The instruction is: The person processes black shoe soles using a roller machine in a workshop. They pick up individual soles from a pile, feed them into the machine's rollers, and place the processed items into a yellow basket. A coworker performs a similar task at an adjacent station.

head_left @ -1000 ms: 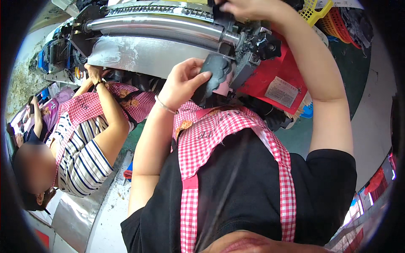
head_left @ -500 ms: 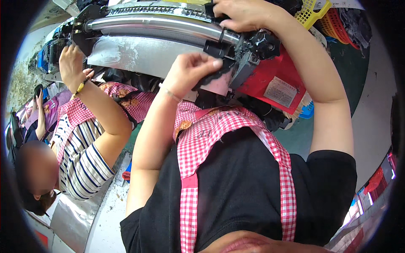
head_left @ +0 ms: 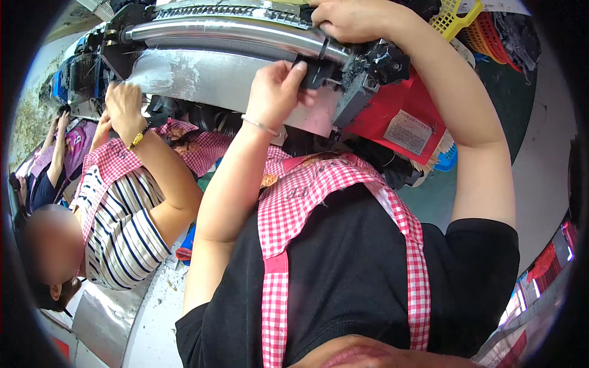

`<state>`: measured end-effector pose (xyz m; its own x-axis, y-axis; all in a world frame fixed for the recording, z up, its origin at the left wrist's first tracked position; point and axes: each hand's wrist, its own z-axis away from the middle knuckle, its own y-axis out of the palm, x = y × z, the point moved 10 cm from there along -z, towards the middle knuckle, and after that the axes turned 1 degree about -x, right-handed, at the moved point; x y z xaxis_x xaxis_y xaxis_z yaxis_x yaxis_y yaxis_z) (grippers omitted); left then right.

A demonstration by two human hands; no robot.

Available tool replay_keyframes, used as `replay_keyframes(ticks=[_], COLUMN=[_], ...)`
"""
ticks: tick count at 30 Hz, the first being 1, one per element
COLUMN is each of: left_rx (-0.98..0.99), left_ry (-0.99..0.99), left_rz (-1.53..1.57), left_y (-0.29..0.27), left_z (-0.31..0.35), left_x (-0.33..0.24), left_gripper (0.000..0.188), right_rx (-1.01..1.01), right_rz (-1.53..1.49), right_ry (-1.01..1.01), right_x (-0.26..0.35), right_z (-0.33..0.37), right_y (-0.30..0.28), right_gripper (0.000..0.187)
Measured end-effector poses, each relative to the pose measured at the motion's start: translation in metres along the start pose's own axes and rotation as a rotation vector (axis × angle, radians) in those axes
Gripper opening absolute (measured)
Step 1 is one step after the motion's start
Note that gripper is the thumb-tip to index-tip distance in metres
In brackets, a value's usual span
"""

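My left hand (head_left: 277, 92) is at the front of a metal roller (head_left: 239, 34). Its thumb and forefinger close on the left edge of a flat black piece of material (head_left: 317, 73), which lies below the roller's right end; the other fingers curl underneath. My right hand (head_left: 356, 19) reaches over the machine's right end to the far side of the roller. Its fingers are bent down at a dark piece there, mostly hidden behind the hand. A sloping metal plate (head_left: 202, 76) runs below the roller.
A black knob (head_left: 388, 62) and a red machine cover (head_left: 392, 113) are to the right. Yellow (head_left: 451, 18) and orange baskets (head_left: 488, 37) stand at the back right. A co-worker in a striped shirt (head_left: 126, 248) works close on my left, with a hand (head_left: 126, 107) by the machine's left end.
The scalloped black piece has left my left hand, which has moved up to the black piece at the roller. My right hand has barely moved. The co-worker's hand has shifted right and down.
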<state>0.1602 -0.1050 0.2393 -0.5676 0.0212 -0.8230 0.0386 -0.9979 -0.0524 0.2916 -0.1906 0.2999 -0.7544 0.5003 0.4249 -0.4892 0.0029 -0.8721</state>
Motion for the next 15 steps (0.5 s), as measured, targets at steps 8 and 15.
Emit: replay_keyframes(ticks=[8, 15], left_rx=[0.224, -0.093], left_ry=[-0.186, 0.211], left_rz=[-0.027, -0.646], left_y=[-0.001, -0.003], left_z=[0.07, 0.052], left_x=[0.104, 0.154], left_gripper=[0.033, 0.089], right_rx=[-0.485, -0.837], right_rz=[-0.379, -0.712], right_ry=[0.476, 0.684], right_x=[-0.123, -0.351], right_z=[0.07, 0.155], right_y=[-0.097, -0.062], right_gripper=[0.02, 0.073])
